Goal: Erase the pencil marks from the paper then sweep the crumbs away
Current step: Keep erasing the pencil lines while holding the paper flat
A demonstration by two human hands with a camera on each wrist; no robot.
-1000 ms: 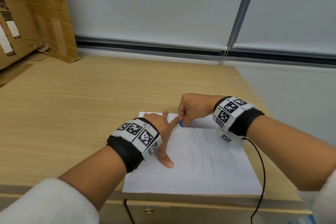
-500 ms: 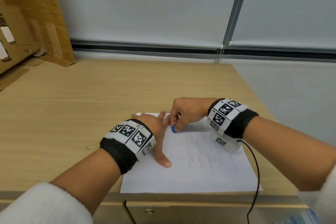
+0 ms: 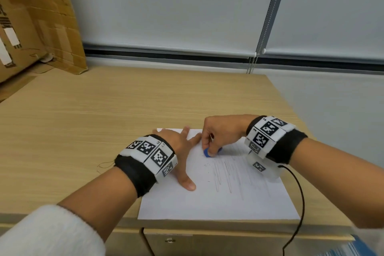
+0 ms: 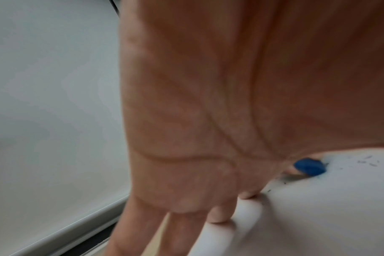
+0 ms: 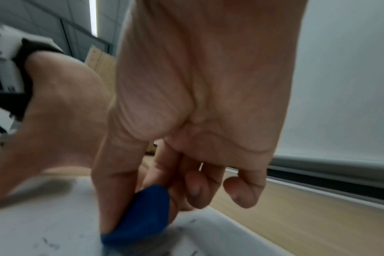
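Note:
A white sheet of paper (image 3: 218, 203) lies at the desk's front edge, with grey pencil strokes (image 3: 228, 174) across its middle. My right hand (image 3: 220, 133) pinches a small blue eraser (image 3: 206, 153) between thumb and fingers and presses it on the sheet's upper part. The eraser (image 5: 140, 216) shows up close in the right wrist view and, beyond my palm, the eraser (image 4: 310, 166) appears in the left wrist view. My left hand (image 3: 180, 147) lies flat on the sheet's left side with its fingers spread and straight. Dark crumbs (image 3: 206, 165) lie just below the eraser.
The wooden desk (image 3: 104, 120) stretches far to the left and back. Cardboard boxes (image 3: 35, 21) lean at the back left. A black cable (image 3: 299, 203) hangs from my right wrist over the desk's front edge. A drawer front (image 3: 207, 243) sits under the sheet.
My right hand has slid the eraser a little down the sheet towards the strokes, and more crumbs lie under it. My left hand has stayed pressed on the paper.

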